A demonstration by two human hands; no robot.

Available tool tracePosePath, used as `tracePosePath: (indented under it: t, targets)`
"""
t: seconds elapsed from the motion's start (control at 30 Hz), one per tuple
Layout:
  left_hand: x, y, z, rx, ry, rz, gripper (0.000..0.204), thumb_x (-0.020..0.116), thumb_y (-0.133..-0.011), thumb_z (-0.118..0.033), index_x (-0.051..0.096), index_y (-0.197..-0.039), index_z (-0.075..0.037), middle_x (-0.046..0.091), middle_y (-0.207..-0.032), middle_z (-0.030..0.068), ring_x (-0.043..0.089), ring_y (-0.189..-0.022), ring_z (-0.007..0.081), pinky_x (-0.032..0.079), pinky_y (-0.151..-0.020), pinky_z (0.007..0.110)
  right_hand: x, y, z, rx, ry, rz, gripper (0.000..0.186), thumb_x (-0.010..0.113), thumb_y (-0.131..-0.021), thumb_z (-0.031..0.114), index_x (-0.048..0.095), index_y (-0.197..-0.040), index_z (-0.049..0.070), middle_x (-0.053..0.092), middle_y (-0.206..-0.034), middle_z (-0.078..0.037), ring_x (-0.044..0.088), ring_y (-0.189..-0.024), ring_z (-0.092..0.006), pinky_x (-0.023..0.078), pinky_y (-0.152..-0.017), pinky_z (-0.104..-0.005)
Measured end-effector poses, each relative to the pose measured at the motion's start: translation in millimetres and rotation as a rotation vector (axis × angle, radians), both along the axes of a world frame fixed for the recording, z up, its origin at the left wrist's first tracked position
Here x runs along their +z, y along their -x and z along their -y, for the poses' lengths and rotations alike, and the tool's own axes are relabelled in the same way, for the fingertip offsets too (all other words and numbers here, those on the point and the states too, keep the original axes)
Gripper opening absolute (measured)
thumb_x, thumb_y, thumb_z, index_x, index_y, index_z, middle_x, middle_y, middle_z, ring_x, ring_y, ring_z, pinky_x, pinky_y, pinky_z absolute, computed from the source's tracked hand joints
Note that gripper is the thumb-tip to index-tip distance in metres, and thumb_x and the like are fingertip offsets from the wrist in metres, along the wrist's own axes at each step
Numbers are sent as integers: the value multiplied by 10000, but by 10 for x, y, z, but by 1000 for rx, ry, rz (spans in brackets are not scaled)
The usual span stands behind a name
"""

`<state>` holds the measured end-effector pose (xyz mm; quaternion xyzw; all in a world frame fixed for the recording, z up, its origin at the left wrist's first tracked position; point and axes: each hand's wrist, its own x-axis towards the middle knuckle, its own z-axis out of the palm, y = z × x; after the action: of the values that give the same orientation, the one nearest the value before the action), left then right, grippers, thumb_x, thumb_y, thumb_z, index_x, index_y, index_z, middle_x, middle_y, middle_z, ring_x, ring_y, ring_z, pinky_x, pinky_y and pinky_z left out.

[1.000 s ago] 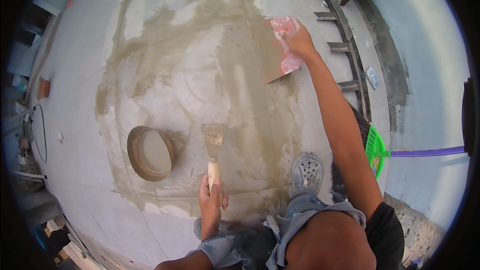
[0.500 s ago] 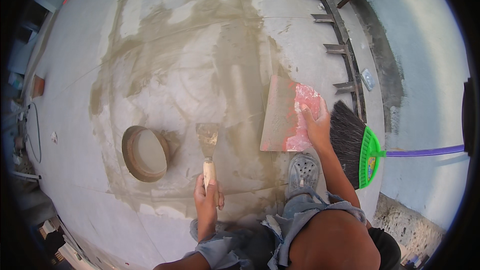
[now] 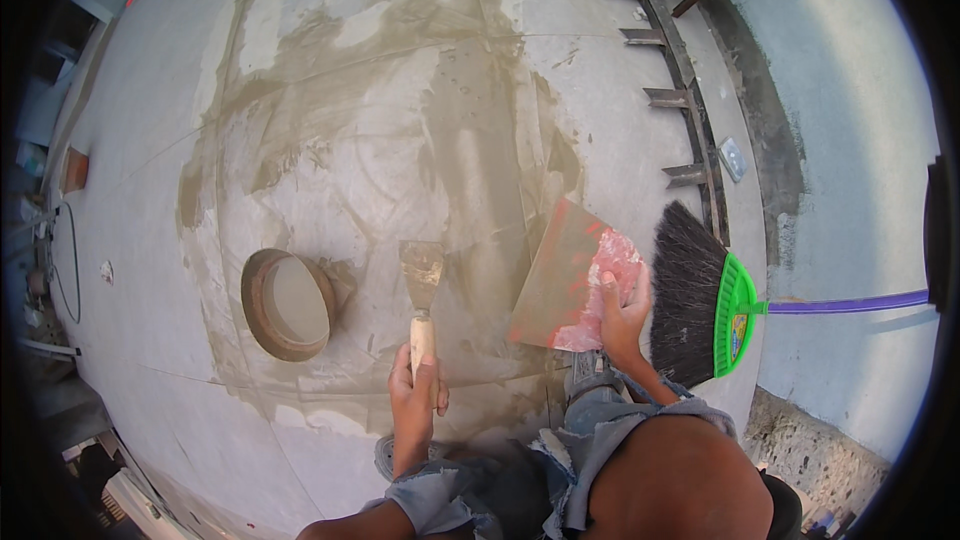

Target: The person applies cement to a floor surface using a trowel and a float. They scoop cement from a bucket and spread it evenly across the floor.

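Note:
My left hand [image 3: 413, 402] is closed round the wooden handle of a putty knife [image 3: 422, 285], its metal blade pointing away from me. My right hand [image 3: 624, 322] grips a flat red spreader [image 3: 580, 275] by its paler, crusted side; brownish-grey paste coats its left part. The spreader hangs above my right shoe and hides much of it. Left of the putty knife stands a round, rusty-rimmed container [image 3: 258, 320] with pale grey paste inside. Wet brownish paste [image 3: 475, 140] is smeared in broad bands over the grey floor panels ahead.
A broom [image 3: 735, 315] with black bristles, green head and purple handle lies at the right. Beyond it runs a dark metal bar with short brackets [image 3: 672, 97]. A small pale packet [image 3: 733, 159] lies beside the bar. An orange-brown block [image 3: 74, 170] sits far left.
My right hand has drawn the spreader nearer to me and tilted it, so it now covers more of my shoe. More paste shows on the floor beyond it. My left hand has barely moved.

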<state>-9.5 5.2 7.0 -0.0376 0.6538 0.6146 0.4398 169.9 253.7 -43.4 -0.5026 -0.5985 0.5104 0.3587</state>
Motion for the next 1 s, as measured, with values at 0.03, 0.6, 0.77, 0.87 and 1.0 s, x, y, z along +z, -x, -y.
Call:
tracePosePath:
  t: [0.03,0.6,0.77,0.87,1.0]
  targets:
    - [10,-5,-3,4,3,0,383,588,-1104,-309,526,-1354,-25,582,-873,54,478,-489,96,369,-413,254,-21,-7,1,9,-7,-1,429,693,-1051,149,528,-1399,-41,638,-1295,-121,601,-1197,-182,462,-1070,-337]
    - [34,15,-26,7,-9,30,363,598,-1118,-280,546,-1349,-5,572,-831,30,494,-516,90,374,-436,253,-228,-28,-3,-6,60,-130,461,716,-1054,180,538,-1415,-44,645,-1303,-114,605,-1217,-188,463,-1077,-341]
    - [38,19,-43,7,-10,33,350,599,-1119,-285,551,-1329,-9,576,-838,32,491,-510,89,371,-429,254,-244,-44,-20,-7,43,-86,457,719,-1052,184,546,-1410,-42,648,-1292,-109,603,-1212,-180,466,-1072,-336]
    - [43,25,-42,2,-5,34,347,601,-1120,-286,553,-1324,-10,575,-839,31,492,-508,89,369,-426,254,-195,-13,-15,1,37,-74,459,720,-1052,187,547,-1410,-43,648,-1287,-109,603,-1207,-178,468,-1068,-336]
    - [49,32,-38,-7,5,29,341,600,-1119,-280,555,-1323,-10,571,-836,29,494,-508,89,368,-426,254,-186,-12,-19,20,34,-56,458,722,-1051,190,549,-1406,-42,646,-1285,-108,603,-1203,-177,471,-1063,-336]
